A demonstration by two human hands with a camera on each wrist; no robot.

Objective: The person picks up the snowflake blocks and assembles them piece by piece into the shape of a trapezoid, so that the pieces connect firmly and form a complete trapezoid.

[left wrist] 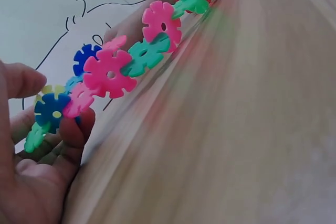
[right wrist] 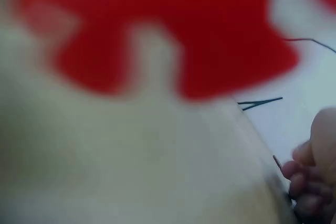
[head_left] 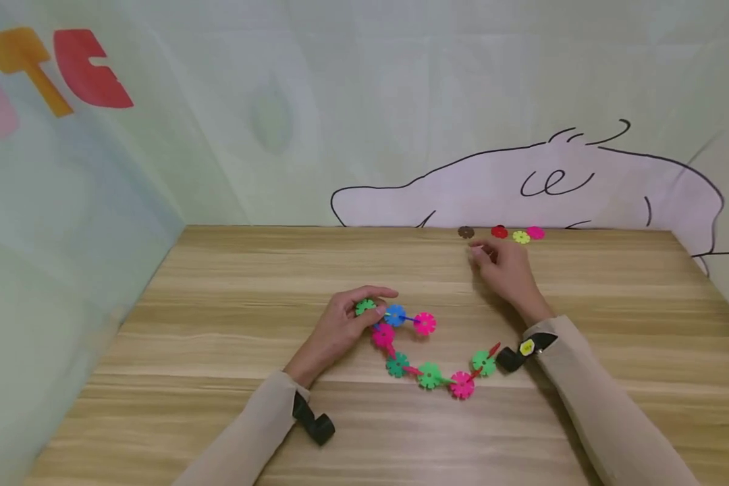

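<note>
A chain of flower-shaped plastic interlocking discs (head_left: 428, 375) in pink, green, blue and red curves over the wooden table. At its left part my left hand (head_left: 343, 324) pinches the chain between thumb and fingers, by a green disc (head_left: 366, 308). In the left wrist view the fingers lie round a dark blue disc (left wrist: 52, 109). My right hand (head_left: 507, 266) is at the far table edge, fingers bent, just in front of a loose brown disc (head_left: 466, 232). I see nothing held in it. A blurred red disc (right wrist: 173, 30) fills the top of the right wrist view.
Loose red (head_left: 499, 231), yellow (head_left: 521, 237) and pink discs (head_left: 536, 232) lie along the back edge of the table (head_left: 249, 263), behind the right hand. A backdrop cloth (head_left: 219, 121) with drawn lines and coloured letters rises behind and at the left.
</note>
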